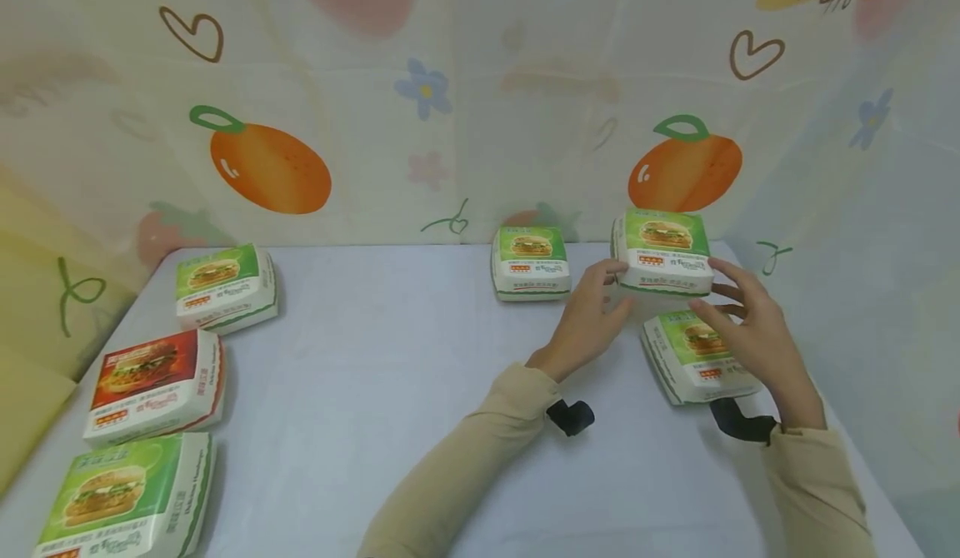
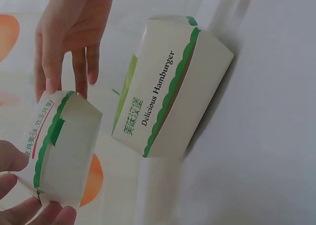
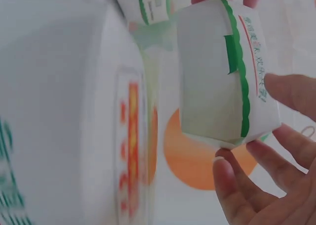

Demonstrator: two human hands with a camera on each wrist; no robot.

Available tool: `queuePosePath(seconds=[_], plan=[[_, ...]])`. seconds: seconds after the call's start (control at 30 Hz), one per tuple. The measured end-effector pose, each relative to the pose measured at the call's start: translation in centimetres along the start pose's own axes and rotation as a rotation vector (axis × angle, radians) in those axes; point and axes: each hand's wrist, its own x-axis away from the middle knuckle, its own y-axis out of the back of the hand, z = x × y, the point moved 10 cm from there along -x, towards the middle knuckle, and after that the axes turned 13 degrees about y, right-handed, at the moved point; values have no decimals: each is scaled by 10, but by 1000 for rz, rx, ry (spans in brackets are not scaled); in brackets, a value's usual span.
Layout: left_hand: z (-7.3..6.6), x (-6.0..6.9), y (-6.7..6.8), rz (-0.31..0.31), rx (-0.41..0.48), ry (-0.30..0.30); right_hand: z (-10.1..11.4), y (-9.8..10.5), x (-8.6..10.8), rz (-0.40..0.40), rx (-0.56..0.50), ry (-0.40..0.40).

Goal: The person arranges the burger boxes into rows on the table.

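Observation:
A green-and-white burger box (image 1: 663,251) is held between both hands at the back right, and its pale underside shows in the wrist views (image 2: 74,151). On its left side my left hand (image 1: 588,316) grips it with thumb and fingertips. From the right, my right hand (image 1: 761,333) pinches the opposite side, its thumb near the front corner. Just below and in front, a second green burger box (image 1: 697,358) sits tilted on the table, partly covered by the right hand. That box looms blurred and close in the right wrist view.
Another green burger box (image 1: 531,262) stands at the table's back edge, left of the hands. Along the left side lie a green box (image 1: 225,287), a red box (image 1: 153,387) and a further green box (image 1: 123,495). A fruit-printed curtain (image 1: 480,125) hangs behind the white table (image 1: 375,391).

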Motion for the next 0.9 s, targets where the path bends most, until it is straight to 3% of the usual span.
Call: queuePosePath(seconds=[0.43, 0.9], plan=[[2, 12, 34, -162, 8, -71, 25, -10, -5, -123, -16, 92], [2, 30, 70, -278, 1, -125, 48, -25, -12, -205, -92, 172]])
